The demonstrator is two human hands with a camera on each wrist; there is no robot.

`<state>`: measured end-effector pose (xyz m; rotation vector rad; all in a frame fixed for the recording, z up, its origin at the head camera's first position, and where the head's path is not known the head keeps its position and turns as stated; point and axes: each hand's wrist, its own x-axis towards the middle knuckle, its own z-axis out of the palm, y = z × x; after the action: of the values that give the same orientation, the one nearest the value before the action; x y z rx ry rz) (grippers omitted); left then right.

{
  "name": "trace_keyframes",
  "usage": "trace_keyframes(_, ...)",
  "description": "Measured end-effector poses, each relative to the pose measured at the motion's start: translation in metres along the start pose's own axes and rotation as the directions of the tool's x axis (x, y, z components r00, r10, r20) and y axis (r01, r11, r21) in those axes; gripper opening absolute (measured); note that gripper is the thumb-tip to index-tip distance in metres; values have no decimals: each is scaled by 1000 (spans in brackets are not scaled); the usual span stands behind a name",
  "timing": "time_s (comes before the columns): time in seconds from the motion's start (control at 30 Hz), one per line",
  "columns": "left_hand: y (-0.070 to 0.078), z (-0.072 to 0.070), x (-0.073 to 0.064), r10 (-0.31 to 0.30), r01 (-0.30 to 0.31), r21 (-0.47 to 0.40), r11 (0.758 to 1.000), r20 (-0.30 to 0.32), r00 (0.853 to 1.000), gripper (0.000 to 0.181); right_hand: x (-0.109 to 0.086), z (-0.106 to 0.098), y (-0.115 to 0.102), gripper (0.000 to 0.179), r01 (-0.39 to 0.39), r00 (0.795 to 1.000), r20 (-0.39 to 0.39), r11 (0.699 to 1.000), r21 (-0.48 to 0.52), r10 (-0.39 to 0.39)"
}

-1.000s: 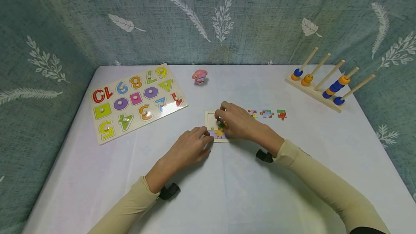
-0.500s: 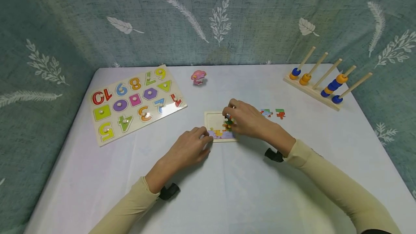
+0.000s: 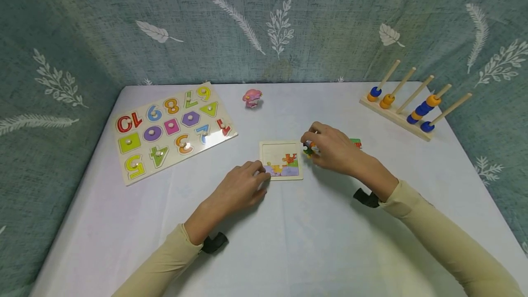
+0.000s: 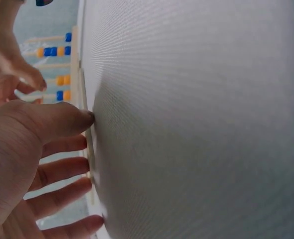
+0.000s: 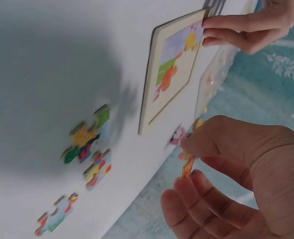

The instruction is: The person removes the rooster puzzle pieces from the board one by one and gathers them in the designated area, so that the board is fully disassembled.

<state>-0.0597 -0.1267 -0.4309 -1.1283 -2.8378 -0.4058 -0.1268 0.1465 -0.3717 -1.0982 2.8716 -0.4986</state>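
A light wooden puzzle frame [image 3: 281,142] lies flat mid-table, with several pieces along its near and right sides. My left hand [image 3: 241,184] rests at its near left corner; in the left wrist view the fingers [image 4: 62,169] reach its edge, fairly straight. To the right of the frame is my right hand [image 3: 336,148], pinching a small puzzle piece [image 5: 188,167] with orange edges between thumb and fingers. Most of that piece is hidden. Under this hand are a green-and-yellow piece [image 5: 84,137], a spotted piece [image 5: 98,169] and a pale blue piece [image 5: 57,214].
A number-and-shape peg board [image 3: 175,132] lies at the left. A pink figurine [image 3: 252,98] stands at the back. The wooden bead stacker [image 3: 398,116], with blue and orange beads, stands at the back right. A green-and-red puzzle piece [image 3: 355,142] shows behind the right hand.
My right hand has moved right, from above the frame to beside it, uncovering an orange-and-green piece inside. The dark green piece now shows right of the frame. My left hand stays put.
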Motion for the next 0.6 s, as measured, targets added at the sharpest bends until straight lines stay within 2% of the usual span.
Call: trace_keyframes(0.6,0,1,0,-7,7,3,1000,-1,1000,31,-29,-17,26,36,-87,996,-22,996,-17,87)
